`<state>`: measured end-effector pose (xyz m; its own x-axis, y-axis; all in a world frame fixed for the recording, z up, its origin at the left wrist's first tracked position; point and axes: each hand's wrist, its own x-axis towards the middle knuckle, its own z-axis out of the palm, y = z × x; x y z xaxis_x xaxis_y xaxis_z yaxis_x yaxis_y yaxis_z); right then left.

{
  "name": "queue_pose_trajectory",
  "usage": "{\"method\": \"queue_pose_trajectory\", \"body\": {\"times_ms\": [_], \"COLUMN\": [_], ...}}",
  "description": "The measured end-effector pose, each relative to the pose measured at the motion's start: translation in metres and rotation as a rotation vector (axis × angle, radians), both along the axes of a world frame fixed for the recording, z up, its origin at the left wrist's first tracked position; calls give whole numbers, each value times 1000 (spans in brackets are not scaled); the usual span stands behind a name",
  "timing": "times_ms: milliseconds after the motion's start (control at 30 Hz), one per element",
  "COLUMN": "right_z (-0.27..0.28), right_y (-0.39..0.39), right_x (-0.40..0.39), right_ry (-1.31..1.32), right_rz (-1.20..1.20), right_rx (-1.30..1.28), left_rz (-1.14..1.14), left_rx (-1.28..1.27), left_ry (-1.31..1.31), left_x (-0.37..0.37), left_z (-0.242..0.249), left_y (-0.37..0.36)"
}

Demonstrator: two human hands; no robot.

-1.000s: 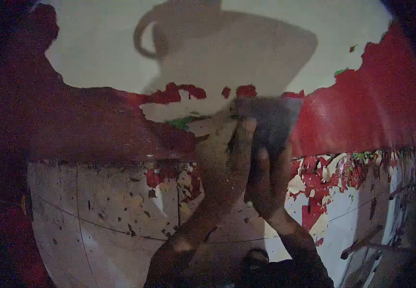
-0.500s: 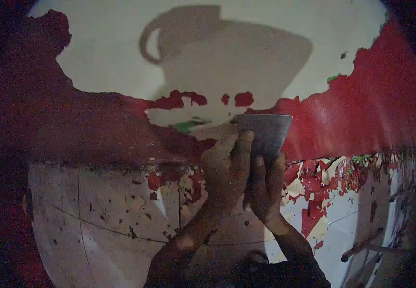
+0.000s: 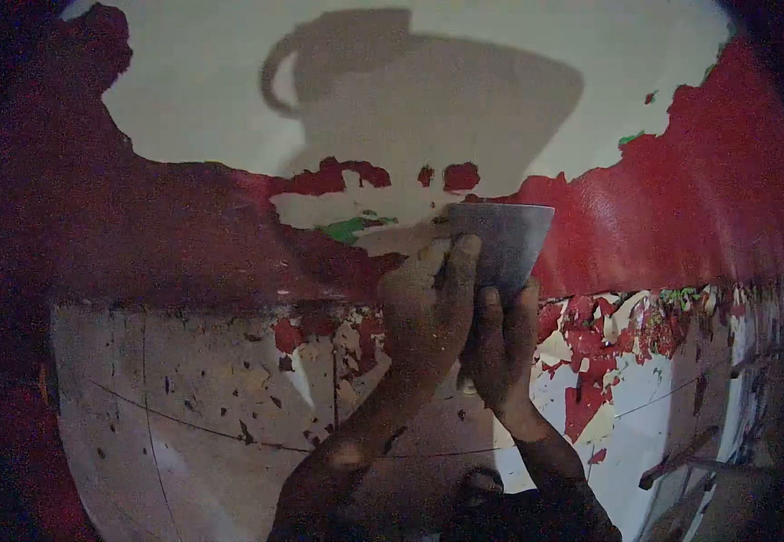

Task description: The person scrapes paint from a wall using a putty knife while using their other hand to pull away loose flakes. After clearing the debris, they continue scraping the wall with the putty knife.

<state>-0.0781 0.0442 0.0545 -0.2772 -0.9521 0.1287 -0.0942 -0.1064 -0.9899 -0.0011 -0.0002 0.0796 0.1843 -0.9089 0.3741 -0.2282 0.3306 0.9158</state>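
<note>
Both my hands grip a paint scraper (image 3: 509, 237) with a wide metal blade tilted up against the wall. My left hand (image 3: 426, 312) is closed round its left side, thumb lying along the blade. My right hand (image 3: 505, 348) wraps the tool from the right and below, its fingers under the blade. Most of the handle is hidden by my hands. The blade's top edge meets the ragged lower border of the bared pale patch (image 3: 184, 99), where red paint (image 3: 618, 226) begins. Small red remnants (image 3: 461, 176) and a green streak (image 3: 351, 228) show just above and left of the blade.
Below the wall lies a light tiled floor (image 3: 202, 379), strewn with red and cream paint flakes (image 3: 591, 352) along the wall's foot. A dark bar-like object (image 3: 681, 461) is at the lower right. A large shadow falls across the pale patch.
The scraper's blade has edged slightly upward against the wall, with both hands still round it. The view has shifted a little.
</note>
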Motion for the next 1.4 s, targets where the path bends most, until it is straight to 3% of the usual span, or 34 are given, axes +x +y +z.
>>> {"method": "queue_pose_trajectory", "body": {"times_ms": [100, 333, 433, 533, 600, 667, 700, 767, 933, 1000, 1067, 1167, 1233, 1300, 1367, 1400], "right_z": [-12, 4, 2, -5, -47, -46, -28, -25, -17, -48, -64, -53, -36, -40, -47, -47], "right_y": [2, -2, -4, -3, 0, -9, -6, 2, -9, -16, -15, -15, -13, -12, -17, -16], "right_x": [-3, -3, -2, 0, -9, -8, -2, 2, 6, 3, 0, -2, 2, 4, 5, 2], "right_ry": [66, 10, 45, 64, 814, 831, 475, 117, 90, 833, 1052, 759, 670, 379, 492, 805], "right_rz": [-22, 61, 48, -13, -205, -220, -117, -7, 18, -246, -257, -70, -92, -51, -71, -128], "right_rx": [-33, 76, -36, -90, -458, -487, -292, -58, -62, -466, -569, -402, -329, -226, -312, -424], "left_rz": [49, -82, -43, -77, -32, -6, -11, -6, 37, -4, -4, 38, 22, 12, 25, 44], "left_rx": [-150, 189, 94, 157, 71, -7, 3, 26, 8, 71, 100, 39, 36, 59, -15, -62], "left_ry": [-118, -139, -93, -108, -99, -126, -158, -186, -44, -81, -97, -71, -61, -70, -68, -58], "left_x": [0, 9, 6, 9, 7, 8, 10, 9, 6, 11, 13, 9, 9, 9, 8, 6], "left_z": [-15, 12, 5, 8, -11, -10, -8, -16, -8, 0, -4, -13, 6, 3, 5, 3], "left_y": [6, -1, -2, 1, 2, -4, -3, 3, -3, -2, 0, -3, -5, -2, -7, -9]}}
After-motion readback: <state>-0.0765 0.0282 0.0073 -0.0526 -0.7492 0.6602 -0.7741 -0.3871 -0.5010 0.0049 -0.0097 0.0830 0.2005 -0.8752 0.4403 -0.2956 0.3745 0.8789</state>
